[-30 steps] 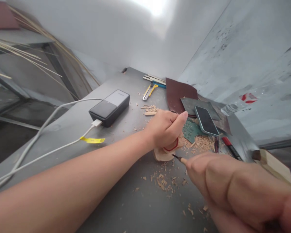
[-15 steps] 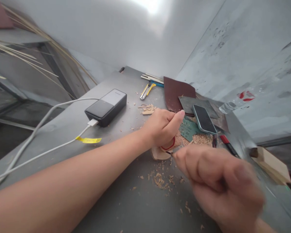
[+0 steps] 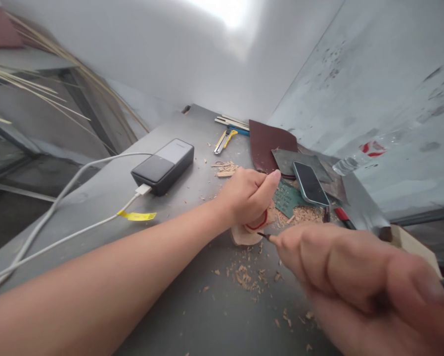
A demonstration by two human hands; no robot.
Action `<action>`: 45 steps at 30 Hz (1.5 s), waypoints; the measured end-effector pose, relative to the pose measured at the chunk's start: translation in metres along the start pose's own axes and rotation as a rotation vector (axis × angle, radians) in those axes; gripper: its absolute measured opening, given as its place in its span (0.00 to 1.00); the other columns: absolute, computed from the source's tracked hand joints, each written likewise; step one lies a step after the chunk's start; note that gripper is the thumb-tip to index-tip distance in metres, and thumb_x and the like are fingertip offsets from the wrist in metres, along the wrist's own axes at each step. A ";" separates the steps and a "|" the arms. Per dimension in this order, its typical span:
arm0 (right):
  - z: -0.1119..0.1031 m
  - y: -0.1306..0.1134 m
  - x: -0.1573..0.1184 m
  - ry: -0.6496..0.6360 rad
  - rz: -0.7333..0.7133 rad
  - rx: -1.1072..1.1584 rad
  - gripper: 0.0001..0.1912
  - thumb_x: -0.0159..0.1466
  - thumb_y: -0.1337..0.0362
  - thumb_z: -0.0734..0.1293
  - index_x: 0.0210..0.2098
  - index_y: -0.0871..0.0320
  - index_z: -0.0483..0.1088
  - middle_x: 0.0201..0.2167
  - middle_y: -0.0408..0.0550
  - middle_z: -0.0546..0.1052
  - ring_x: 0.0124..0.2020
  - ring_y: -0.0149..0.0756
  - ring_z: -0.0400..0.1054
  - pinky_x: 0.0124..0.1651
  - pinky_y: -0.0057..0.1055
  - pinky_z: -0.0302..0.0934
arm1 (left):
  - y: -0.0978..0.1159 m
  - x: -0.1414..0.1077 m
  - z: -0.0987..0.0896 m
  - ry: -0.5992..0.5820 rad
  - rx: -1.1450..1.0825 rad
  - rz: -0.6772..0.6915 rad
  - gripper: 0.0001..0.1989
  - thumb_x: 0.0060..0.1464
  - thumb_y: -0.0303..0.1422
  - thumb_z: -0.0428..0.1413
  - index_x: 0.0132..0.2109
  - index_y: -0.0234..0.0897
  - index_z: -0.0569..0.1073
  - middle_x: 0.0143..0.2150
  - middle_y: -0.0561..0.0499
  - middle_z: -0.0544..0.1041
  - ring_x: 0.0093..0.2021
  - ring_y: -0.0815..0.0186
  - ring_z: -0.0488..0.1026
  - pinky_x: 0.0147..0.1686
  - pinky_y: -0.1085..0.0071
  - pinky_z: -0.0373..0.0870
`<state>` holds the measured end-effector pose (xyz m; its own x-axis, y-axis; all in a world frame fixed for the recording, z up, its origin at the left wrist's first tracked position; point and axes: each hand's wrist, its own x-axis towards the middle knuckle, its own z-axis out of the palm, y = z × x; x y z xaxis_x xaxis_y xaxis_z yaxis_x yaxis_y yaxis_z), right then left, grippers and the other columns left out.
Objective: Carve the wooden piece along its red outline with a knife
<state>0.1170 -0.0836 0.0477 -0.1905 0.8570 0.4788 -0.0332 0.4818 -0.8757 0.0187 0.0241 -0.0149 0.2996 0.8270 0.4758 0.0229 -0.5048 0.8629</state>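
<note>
My left hand (image 3: pixel 246 195) is closed around a pale wooden piece (image 3: pixel 245 238), whose lower end shows beneath the fist. A curved red band (image 3: pixel 258 224) runs along the wood beside the hand. In my right hand (image 3: pixel 340 267) is a slim carving tool (image 3: pixel 267 237), its dark metal tip pointing left at the wood and its handle mostly hidden in the fingers. Whether the tip touches the wood I cannot tell. Wood shavings (image 3: pixel 246 277) lie scattered on the grey table below the piece.
A power bank (image 3: pixel 163 165) with a white cable (image 3: pixel 69 247) lies left. Behind my hands are a yellow utility knife (image 3: pixel 225 140), a brown leather sheet (image 3: pixel 270 141), a green mat (image 3: pixel 287 198) and a phone (image 3: pixel 311 183). To the right are a red-and-black marker (image 3: pixel 343 217) and a clear bottle (image 3: pixel 359 155).
My right hand has moved right and nearer the camera, and more of the carving tool's tip shows. My left hand and the wooden piece stay about where they were.
</note>
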 end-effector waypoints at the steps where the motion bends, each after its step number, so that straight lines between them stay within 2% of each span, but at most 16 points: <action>1: 0.000 0.000 0.000 -0.009 0.012 -0.002 0.30 0.75 0.52 0.56 0.19 0.56 0.49 0.14 0.38 0.49 0.16 0.30 0.47 0.22 0.34 0.48 | 0.000 0.000 0.000 -0.003 0.004 0.006 0.29 0.68 0.43 0.45 0.19 0.39 0.49 0.17 0.58 0.49 0.20 0.73 0.50 0.22 0.69 0.46; 6: 0.000 0.001 0.001 -0.061 0.081 -0.051 0.31 0.75 0.51 0.56 0.19 0.57 0.49 0.14 0.39 0.51 0.17 0.31 0.48 0.24 0.35 0.51 | 0.000 0.000 0.000 0.013 0.006 -0.003 0.29 0.68 0.43 0.45 0.18 0.39 0.51 0.16 0.58 0.49 0.20 0.72 0.51 0.22 0.70 0.46; 10: 0.001 0.003 0.000 -0.044 0.050 -0.021 0.30 0.74 0.52 0.58 0.18 0.57 0.49 0.14 0.38 0.50 0.16 0.30 0.46 0.22 0.35 0.48 | -0.001 0.000 0.001 0.017 0.006 0.001 0.29 0.68 0.43 0.45 0.19 0.39 0.50 0.16 0.58 0.49 0.19 0.73 0.50 0.21 0.70 0.46; 15: 0.002 0.000 -0.002 -0.019 0.065 -0.073 0.28 0.75 0.54 0.56 0.20 0.56 0.49 0.14 0.39 0.51 0.16 0.31 0.49 0.24 0.35 0.51 | 0.001 0.001 0.001 0.022 0.014 -0.008 0.29 0.68 0.42 0.44 0.18 0.39 0.50 0.15 0.58 0.50 0.19 0.73 0.52 0.21 0.70 0.47; 19: 0.003 0.003 -0.002 -0.056 0.016 -0.005 0.26 0.73 0.55 0.59 0.20 0.56 0.50 0.14 0.38 0.49 0.16 0.30 0.46 0.23 0.35 0.47 | 0.002 0.001 0.000 0.023 0.019 -0.001 0.29 0.68 0.42 0.44 0.18 0.39 0.50 0.15 0.58 0.51 0.19 0.73 0.52 0.21 0.70 0.46; 22: 0.003 0.004 -0.002 -0.001 -0.028 -0.017 0.29 0.75 0.54 0.57 0.20 0.56 0.48 0.14 0.38 0.50 0.15 0.29 0.47 0.22 0.34 0.48 | 0.002 0.001 0.000 0.020 0.017 0.000 0.29 0.68 0.41 0.44 0.18 0.40 0.49 0.16 0.58 0.49 0.19 0.72 0.50 0.21 0.70 0.46; 27: -0.001 0.003 -0.002 -0.082 0.021 -0.035 0.27 0.75 0.55 0.57 0.20 0.56 0.51 0.14 0.39 0.51 0.16 0.30 0.48 0.24 0.34 0.49 | 0.002 0.000 0.000 0.021 0.036 -0.003 0.29 0.68 0.41 0.44 0.18 0.39 0.50 0.15 0.57 0.50 0.18 0.72 0.52 0.21 0.69 0.46; 34: -0.001 0.008 -0.003 -0.077 0.015 0.008 0.26 0.73 0.55 0.58 0.20 0.56 0.50 0.15 0.39 0.50 0.17 0.30 0.46 0.24 0.34 0.47 | 0.000 0.001 0.000 0.042 0.028 0.006 0.29 0.68 0.41 0.45 0.18 0.39 0.50 0.15 0.58 0.50 0.18 0.73 0.51 0.21 0.69 0.46; 39: -0.002 0.000 -0.003 -0.064 0.027 -0.023 0.29 0.74 0.52 0.58 0.19 0.57 0.50 0.14 0.39 0.50 0.16 0.29 0.48 0.24 0.34 0.49 | -0.001 0.001 0.000 0.030 0.035 0.010 0.30 0.69 0.41 0.45 0.18 0.39 0.50 0.15 0.58 0.49 0.18 0.73 0.51 0.21 0.69 0.47; 42: -0.004 -0.007 -0.003 -0.065 0.070 -0.035 0.27 0.72 0.53 0.58 0.20 0.56 0.50 0.14 0.39 0.51 0.17 0.30 0.48 0.24 0.35 0.50 | 0.000 0.001 0.000 0.035 0.024 -0.009 0.30 0.69 0.42 0.45 0.18 0.39 0.50 0.15 0.58 0.49 0.18 0.73 0.52 0.21 0.70 0.47; 45: -0.004 -0.006 -0.003 -0.040 0.028 -0.033 0.24 0.72 0.56 0.58 0.22 0.55 0.48 0.14 0.38 0.49 0.16 0.30 0.48 0.22 0.35 0.51 | -0.002 0.001 0.001 0.030 0.013 -0.015 0.30 0.69 0.42 0.44 0.18 0.39 0.50 0.15 0.58 0.49 0.19 0.73 0.51 0.21 0.70 0.47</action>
<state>0.1221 -0.0886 0.0518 -0.2297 0.8629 0.4502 0.0051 0.4637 -0.8860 0.0195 0.0252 -0.0161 0.2701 0.8414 0.4681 0.0400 -0.4955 0.8677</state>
